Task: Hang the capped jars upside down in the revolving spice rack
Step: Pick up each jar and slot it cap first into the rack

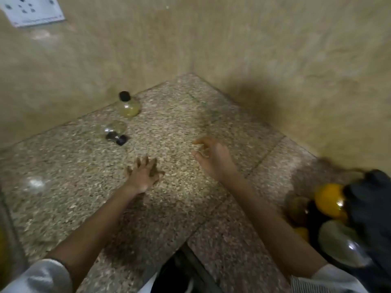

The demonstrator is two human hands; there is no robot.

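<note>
Two small round glass jars with black caps rest on the speckled stone counter (179, 123). The far jar (129, 105) stands upright near the wall and holds something yellowish. The nearer jar (114, 130) lies on its side, its cap toward me. My left hand (143, 173) hovers flat over the counter, fingers spread, holding nothing, just below the lying jar. My right hand (211, 156) is to the right, fingers loosely curled and apart, with nothing in it. The spice rack (372, 210) is at the right edge, dark, with several round jars hung in it, one yellow (330, 198). The frame is blurred.
Tan walls meet in a corner behind the counter. A white socket plate (31, 11) is on the left wall, top left. The counter's front edge runs diagonally at the bottom, with dark floor space below it.
</note>
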